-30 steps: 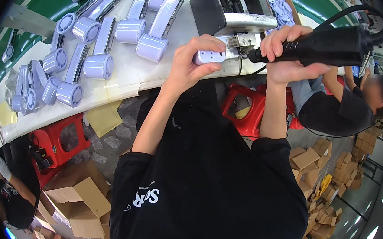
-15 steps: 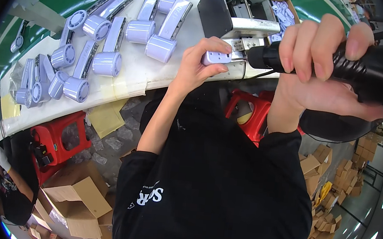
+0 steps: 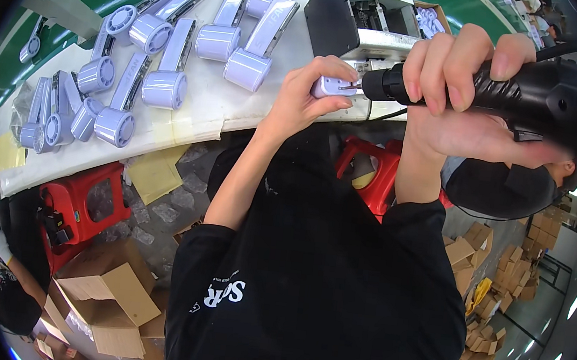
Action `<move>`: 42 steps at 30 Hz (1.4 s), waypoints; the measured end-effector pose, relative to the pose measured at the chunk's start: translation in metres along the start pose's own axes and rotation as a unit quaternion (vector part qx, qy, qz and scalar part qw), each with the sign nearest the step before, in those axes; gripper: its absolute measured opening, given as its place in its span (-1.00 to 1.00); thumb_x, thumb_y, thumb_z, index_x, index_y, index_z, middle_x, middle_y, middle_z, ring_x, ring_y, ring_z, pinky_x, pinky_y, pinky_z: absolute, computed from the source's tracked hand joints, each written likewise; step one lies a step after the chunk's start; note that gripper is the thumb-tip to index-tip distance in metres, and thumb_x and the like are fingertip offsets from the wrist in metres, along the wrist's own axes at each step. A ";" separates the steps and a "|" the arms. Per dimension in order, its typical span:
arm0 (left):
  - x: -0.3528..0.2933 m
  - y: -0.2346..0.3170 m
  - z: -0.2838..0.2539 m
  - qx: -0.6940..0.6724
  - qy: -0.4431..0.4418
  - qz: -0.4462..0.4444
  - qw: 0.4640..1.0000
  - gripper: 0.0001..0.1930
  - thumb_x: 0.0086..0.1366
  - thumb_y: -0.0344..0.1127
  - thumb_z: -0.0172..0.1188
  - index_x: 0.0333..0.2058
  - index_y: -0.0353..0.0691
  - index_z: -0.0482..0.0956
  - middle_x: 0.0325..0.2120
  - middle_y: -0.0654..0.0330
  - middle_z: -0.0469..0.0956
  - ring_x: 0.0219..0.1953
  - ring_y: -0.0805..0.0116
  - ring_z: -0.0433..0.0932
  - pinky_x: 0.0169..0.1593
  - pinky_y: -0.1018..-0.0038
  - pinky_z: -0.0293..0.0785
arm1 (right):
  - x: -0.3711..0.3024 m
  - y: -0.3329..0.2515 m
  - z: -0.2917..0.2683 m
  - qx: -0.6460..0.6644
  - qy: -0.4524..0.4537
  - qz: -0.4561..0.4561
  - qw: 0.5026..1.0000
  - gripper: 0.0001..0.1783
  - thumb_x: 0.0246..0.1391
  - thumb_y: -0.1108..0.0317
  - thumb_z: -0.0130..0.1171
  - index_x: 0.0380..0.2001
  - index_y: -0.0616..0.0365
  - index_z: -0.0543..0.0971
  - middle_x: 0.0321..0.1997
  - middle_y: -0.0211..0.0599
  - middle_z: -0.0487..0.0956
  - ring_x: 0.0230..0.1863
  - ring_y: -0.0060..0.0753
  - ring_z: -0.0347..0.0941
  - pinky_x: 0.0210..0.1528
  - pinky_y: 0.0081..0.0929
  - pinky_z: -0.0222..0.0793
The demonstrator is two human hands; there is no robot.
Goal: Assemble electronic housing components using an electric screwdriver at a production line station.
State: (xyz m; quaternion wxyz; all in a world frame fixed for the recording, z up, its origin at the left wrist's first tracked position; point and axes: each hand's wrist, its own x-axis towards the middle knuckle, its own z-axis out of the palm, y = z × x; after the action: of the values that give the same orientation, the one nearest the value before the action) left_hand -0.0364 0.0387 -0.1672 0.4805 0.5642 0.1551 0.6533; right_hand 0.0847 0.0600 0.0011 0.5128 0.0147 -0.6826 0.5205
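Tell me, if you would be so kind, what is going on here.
The person's left grip holds a small lavender part, while the right grip holds a black handheld power tool, its thin bit at the part's end. Several round-headed lavender devices lie on the white table to the left, and a black-and-silver machine stands just beyond.

Bare table (image 3: pixel 229 109) lies between the lavender fans (image 3: pixel 247 69) and the left hand (image 3: pixel 302 97); the machine (image 3: pixel 387 44) blocks the way behind that hand

White tabletop (image 3: pixel 189 119): lavender round-headed, handled units (image 3: pixel 247 70) lying in loose group at left; box-shaped machine (image 3: pixel 387 43) with dark side panel standing farther right.
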 end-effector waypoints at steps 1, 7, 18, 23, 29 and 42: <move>0.000 0.000 0.000 0.000 0.002 -0.004 1.000 -0.65 0.04 -0.26 0.35 -0.29 -0.29 0.42 -0.30 0.09 0.56 -0.23 0.22 0.54 -0.16 0.43 0.44 | 0.000 0.000 0.000 -0.003 0.002 -0.001 1.000 -0.06 -0.30 -0.69 -0.21 -0.23 -0.01 0.32 -0.60 -0.52 0.27 -0.72 -0.62 0.18 -0.65 -0.59 0.16; 0.001 -0.001 0.000 0.016 0.000 0.009 1.000 -0.64 0.03 -0.25 0.35 -0.28 -0.29 0.42 -0.31 0.10 0.55 -0.24 0.23 0.54 -0.17 0.44 0.44 | 0.007 0.005 0.003 -0.001 0.005 0.003 1.000 -0.05 -0.31 -0.70 -0.22 -0.25 0.01 0.30 -0.63 -0.51 0.27 -0.75 -0.63 0.16 -0.69 -0.61 0.14; -0.001 0.009 0.000 0.063 0.008 -0.014 0.998 -0.62 0.01 -0.24 0.37 -0.29 -0.29 0.42 -0.35 0.13 0.54 -0.31 0.25 0.52 -0.24 0.45 0.42 | 0.020 0.003 0.040 0.008 0.254 0.067 0.965 -0.09 -0.20 -0.65 -0.28 -0.41 0.12 0.34 -0.72 -0.31 0.38 -0.82 -0.47 0.21 -0.73 -0.61 0.26; 0.000 0.008 -0.001 0.075 0.010 0.008 0.997 -0.63 0.00 -0.24 0.37 -0.30 -0.28 0.42 -0.36 0.14 0.54 -0.32 0.24 0.53 -0.25 0.47 0.42 | 0.022 -0.007 0.047 -0.015 0.249 0.165 0.954 -0.15 -0.12 -0.59 -0.27 -0.39 0.11 0.30 -0.68 -0.24 0.37 -0.79 -0.43 0.21 -0.68 -0.54 0.25; -0.001 0.005 -0.001 0.070 0.007 0.004 0.998 -0.63 0.00 -0.24 0.37 -0.31 -0.27 0.42 -0.36 0.15 0.55 -0.34 0.25 0.53 -0.26 0.47 0.43 | 0.017 0.009 0.032 0.026 0.216 0.058 0.974 -0.17 -0.10 -0.57 -0.26 -0.39 0.10 0.29 -0.69 -0.26 0.35 -0.80 -0.43 0.20 -0.68 -0.53 0.24; 0.001 0.007 0.000 0.059 0.000 0.004 0.998 -0.65 0.03 -0.25 0.36 -0.32 -0.28 0.41 -0.38 0.13 0.54 -0.35 0.24 0.53 -0.27 0.46 0.43 | 0.015 0.009 0.020 0.067 0.230 0.066 0.969 -0.13 -0.16 -0.62 -0.25 -0.39 0.09 0.29 -0.73 -0.32 0.32 -0.84 -0.47 0.18 -0.74 -0.53 0.21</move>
State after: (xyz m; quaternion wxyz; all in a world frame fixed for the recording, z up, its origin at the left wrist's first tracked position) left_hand -0.0392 0.0354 -0.1612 0.4439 0.5921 0.1911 0.6449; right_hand 0.0590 0.0568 0.0071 0.6185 -0.1158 -0.5093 0.5870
